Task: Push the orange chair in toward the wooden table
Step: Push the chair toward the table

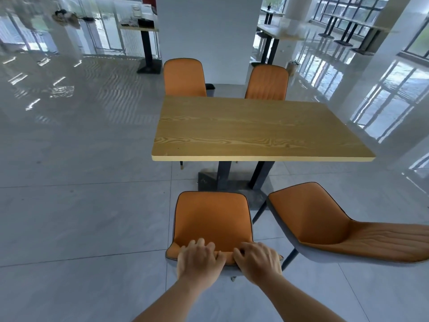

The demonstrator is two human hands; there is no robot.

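Observation:
An orange chair (212, 219) with a grey shell stands in front of me, its seat facing the wooden table (255, 129). A gap of floor lies between the seat's front edge and the table's near edge. My left hand (199, 261) and my right hand (257, 260) both grip the top of the chair's backrest, fingers curled over its orange front. The chair's legs are hidden below the seat.
A second orange chair (336, 224) stands close to the right, turned sideways. Two more orange chairs (184, 77) (267, 82) sit at the table's far side. The table's black base (232, 182) lies under it. A white pillar (206, 38) stands behind; open tiled floor spreads left.

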